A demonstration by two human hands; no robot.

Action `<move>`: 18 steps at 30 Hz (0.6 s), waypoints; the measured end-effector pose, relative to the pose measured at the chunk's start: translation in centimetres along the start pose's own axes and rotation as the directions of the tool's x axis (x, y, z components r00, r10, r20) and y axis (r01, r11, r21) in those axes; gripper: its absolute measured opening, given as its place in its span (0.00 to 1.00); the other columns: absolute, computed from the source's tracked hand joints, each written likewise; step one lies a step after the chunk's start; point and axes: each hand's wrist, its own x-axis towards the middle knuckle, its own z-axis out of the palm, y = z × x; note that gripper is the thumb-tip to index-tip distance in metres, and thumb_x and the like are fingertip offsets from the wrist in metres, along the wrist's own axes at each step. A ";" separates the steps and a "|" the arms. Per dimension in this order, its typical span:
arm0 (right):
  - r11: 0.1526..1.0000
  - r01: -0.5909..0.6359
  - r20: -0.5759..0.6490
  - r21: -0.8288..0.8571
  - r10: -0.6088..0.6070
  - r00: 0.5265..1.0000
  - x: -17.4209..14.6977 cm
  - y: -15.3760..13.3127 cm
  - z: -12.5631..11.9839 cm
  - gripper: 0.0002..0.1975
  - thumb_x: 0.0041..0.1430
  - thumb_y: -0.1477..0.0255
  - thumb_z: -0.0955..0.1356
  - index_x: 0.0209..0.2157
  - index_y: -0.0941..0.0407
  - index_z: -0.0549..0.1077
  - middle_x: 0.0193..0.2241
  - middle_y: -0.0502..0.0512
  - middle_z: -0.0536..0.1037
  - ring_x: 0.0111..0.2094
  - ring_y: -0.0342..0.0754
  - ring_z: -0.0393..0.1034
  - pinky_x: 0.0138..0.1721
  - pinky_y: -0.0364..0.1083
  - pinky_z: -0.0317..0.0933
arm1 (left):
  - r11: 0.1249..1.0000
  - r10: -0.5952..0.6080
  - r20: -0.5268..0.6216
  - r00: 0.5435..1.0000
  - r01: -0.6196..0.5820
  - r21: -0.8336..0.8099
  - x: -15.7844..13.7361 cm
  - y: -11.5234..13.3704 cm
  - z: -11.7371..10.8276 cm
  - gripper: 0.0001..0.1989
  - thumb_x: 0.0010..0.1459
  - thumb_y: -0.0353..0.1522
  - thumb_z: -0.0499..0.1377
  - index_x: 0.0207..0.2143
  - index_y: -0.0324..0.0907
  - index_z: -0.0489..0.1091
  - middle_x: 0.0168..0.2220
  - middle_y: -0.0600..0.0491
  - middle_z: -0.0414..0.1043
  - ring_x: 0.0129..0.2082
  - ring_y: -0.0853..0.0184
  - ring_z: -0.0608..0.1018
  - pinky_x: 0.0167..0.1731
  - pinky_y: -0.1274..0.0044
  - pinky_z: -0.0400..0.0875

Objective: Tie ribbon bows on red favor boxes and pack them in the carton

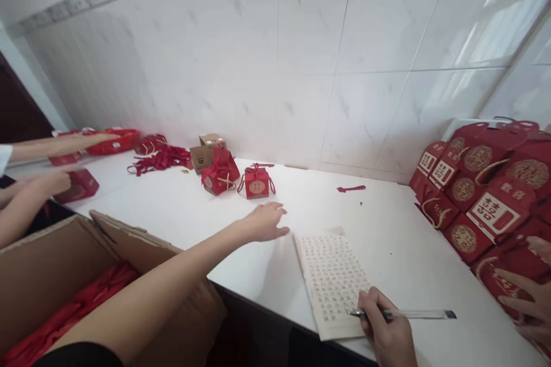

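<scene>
My left hand (264,222) reaches out over the white table with its fingers apart and nothing in it. Nearest to it stands a small red gift box (257,183) with a gold emblem and cord handles. Beside that box sits another red box (220,173) tied with a ribbon. My right hand (385,327) grips a clear-barrelled pen (424,314), its tip over the lower part of a booklet (331,275). Rows of handwritten characters cover the booklet's page. My right fingers hide part of its lower right edge.
Red gift boxes (477,183) are stacked on the right, with another person's hand (527,287) by them. Left, a co-worker's hand (55,180) touches a red box (80,185). A cardboard carton (142,241) holds red items. Red ribbons (163,160) lie near the wall.
</scene>
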 end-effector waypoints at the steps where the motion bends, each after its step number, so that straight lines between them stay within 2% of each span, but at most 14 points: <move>1: 1.000 -0.016 0.017 -0.008 0.016 1.000 0.1 0.2 0.0 0.26 0.48 0.50 0.67 0.15 0.55 0.55 0.13 0.48 0.57 0.16 0.43 0.52 0.17 0.42 0.49 | 0.995 -0.092 -0.058 0.994 0.093 0.025 0.4 -1.6 -0.6 0.24 0.54 0.39 0.55 0.51 0.38 0.63 0.59 0.41 0.56 0.60 0.54 0.58 0.58 0.66 0.54; 4: 0.998 -0.058 0.050 -0.020 0.059 0.997 0.4 0.6 0.2 0.27 0.46 0.47 0.66 0.15 0.55 0.55 0.12 0.48 0.58 0.16 0.43 0.52 0.18 0.42 0.48 | 0.948 -0.304 -0.181 0.935 0.315 0.036 1.7 -6.4 -1.5 0.25 0.53 0.35 0.55 0.53 0.37 0.59 0.60 0.38 0.53 0.60 0.49 0.56 0.56 0.60 0.52; 8: 0.999 -0.026 0.043 -0.037 0.028 0.999 0.3 0.5 0.7 0.26 0.47 0.48 0.66 0.15 0.55 0.56 0.12 0.48 0.58 0.17 0.44 0.52 0.20 0.43 0.50 | 0.855 -0.517 -0.206 0.831 0.515 -0.067 3.8 -10.8 -1.6 0.29 0.54 0.39 0.54 0.56 0.36 0.53 0.56 0.34 0.58 0.57 0.49 0.62 0.47 0.65 0.64; 12: 0.999 0.026 0.002 -0.032 -0.026 1.000 0.0 0.0 1.5 0.25 0.50 0.50 0.64 0.15 0.54 0.55 0.12 0.47 0.57 0.17 0.44 0.53 0.22 0.43 0.50 | 0.783 -0.622 -0.231 0.748 0.592 -0.193 6.5 -10.9 -1.5 0.36 0.51 0.47 0.54 0.56 0.35 0.51 0.55 0.33 0.58 0.55 0.49 0.65 0.45 0.65 0.65; 15: 1.000 0.031 -0.041 -0.003 -0.031 0.999 -0.1 -0.1 1.8 0.25 0.50 0.50 0.64 0.15 0.54 0.54 0.12 0.46 0.56 0.17 0.44 0.51 0.22 0.43 0.48 | 0.716 -0.697 -0.268 0.665 0.631 -0.299 8.7 -9.5 -1.6 0.45 0.49 0.55 0.50 0.57 0.29 0.44 0.56 0.27 0.54 0.56 0.45 0.62 0.45 0.60 0.64; 18: 1.000 0.023 -0.042 0.014 -0.023 0.999 0.0 0.0 2.0 0.25 0.50 0.49 0.64 0.16 0.54 0.54 0.11 0.46 0.56 0.17 0.44 0.51 0.22 0.43 0.47 | 0.645 -0.762 -0.262 0.591 0.660 -0.385 10.5 -8.6 -1.6 0.48 0.48 0.57 0.49 0.57 0.26 0.42 0.55 0.23 0.52 0.57 0.41 0.59 0.46 0.55 0.61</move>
